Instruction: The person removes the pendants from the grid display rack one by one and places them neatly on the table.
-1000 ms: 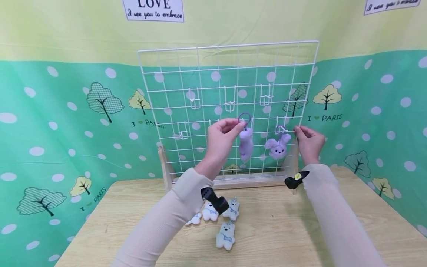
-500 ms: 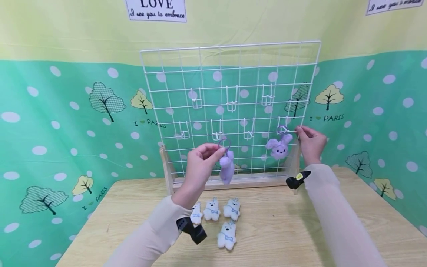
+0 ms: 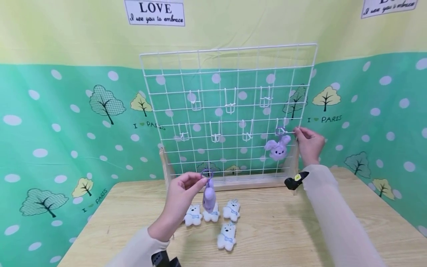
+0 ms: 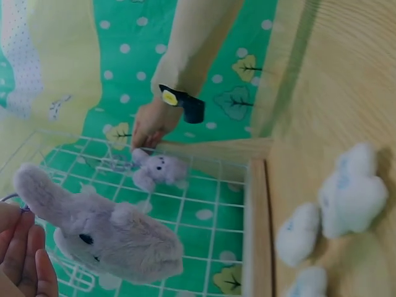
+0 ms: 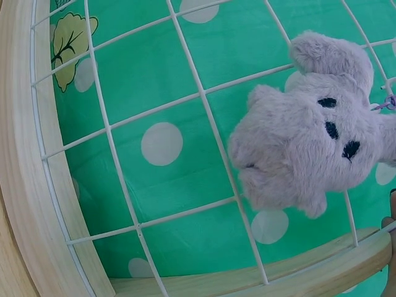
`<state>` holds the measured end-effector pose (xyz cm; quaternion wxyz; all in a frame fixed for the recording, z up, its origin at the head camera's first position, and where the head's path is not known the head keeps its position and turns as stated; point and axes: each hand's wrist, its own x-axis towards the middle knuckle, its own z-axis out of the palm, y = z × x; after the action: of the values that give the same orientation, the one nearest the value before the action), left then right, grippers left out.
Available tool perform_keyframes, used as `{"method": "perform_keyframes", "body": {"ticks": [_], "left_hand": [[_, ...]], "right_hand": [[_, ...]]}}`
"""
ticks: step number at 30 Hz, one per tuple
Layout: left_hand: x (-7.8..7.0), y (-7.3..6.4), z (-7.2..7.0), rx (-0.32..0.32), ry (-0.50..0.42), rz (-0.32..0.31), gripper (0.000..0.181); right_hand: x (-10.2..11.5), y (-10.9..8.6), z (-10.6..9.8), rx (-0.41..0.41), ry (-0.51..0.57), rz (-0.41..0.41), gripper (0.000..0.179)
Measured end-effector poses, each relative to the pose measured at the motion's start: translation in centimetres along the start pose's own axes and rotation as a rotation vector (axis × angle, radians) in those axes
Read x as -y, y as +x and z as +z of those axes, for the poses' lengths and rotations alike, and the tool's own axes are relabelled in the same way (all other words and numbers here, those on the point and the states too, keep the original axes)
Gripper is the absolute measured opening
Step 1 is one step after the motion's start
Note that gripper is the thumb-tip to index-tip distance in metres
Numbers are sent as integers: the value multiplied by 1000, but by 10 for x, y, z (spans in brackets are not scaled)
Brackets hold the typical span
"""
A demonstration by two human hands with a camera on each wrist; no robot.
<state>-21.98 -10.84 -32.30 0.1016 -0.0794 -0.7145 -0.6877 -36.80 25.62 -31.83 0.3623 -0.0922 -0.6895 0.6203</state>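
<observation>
My left hand (image 3: 183, 198) pinches the ring of a purple plush bunny keychain (image 3: 209, 198), which dangles just above the white plush keychains. In the left wrist view this bunny (image 4: 117, 235) hangs from the fingertips, its face partly turned away. With thumb and fingers my right hand (image 3: 309, 142) grips the right edge of the white wire grid rack (image 3: 228, 48). Beside that hand, another purple plush bunny keychain (image 3: 278, 149) hangs by its ring from a lower-row hook; the right wrist view shows this bunny (image 5: 309, 133) close up against the grid.
Several white plush bear keychains (image 3: 227, 236) lie on the wooden table (image 3: 273, 230) in front of the rack. White hooks (image 3: 230, 107) sit in two rows on the grid. The rack stands in a wooden base (image 3: 240, 183), with a patterned cloth behind it.
My left hand has moved down and to the left, carrying the purple bunny keychain from the grid's lower hooks to above the white bears. My right hand stays at the rack's edge.
</observation>
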Motion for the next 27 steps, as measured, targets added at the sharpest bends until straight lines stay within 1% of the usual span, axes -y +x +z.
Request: {"method": "perform_keyframes", "body": {"ticks": [4,7,9,12,16,19,23,27], "left_hand": [[12,-10,-10,1,5,-23,13],[20,-18,-17,5,17,-47,13],[25,-23,-21,4,30,-67,12],[31,-30,-27,-2,61,-81,12],[38,-40,-33,-8,98,-98,11],[45,-48,-36,-4,101,-118,12],[56,-59,-41,1,112,-131,12],[63,-69,-45,8,152,-147,13]], "right_hand": [[1,-1,1,0,20,14,40],[1,-1,1,-1,16,8,40],[1,-1,1,-3,17,3,40],[0,-1,2,-2,19,-5,39],[0,0,2,-2,22,-5,39],[0,0,2,2,19,-3,39],[1,-1,1,8,27,0,40],[2,0,0,11,29,-3,40]]}}
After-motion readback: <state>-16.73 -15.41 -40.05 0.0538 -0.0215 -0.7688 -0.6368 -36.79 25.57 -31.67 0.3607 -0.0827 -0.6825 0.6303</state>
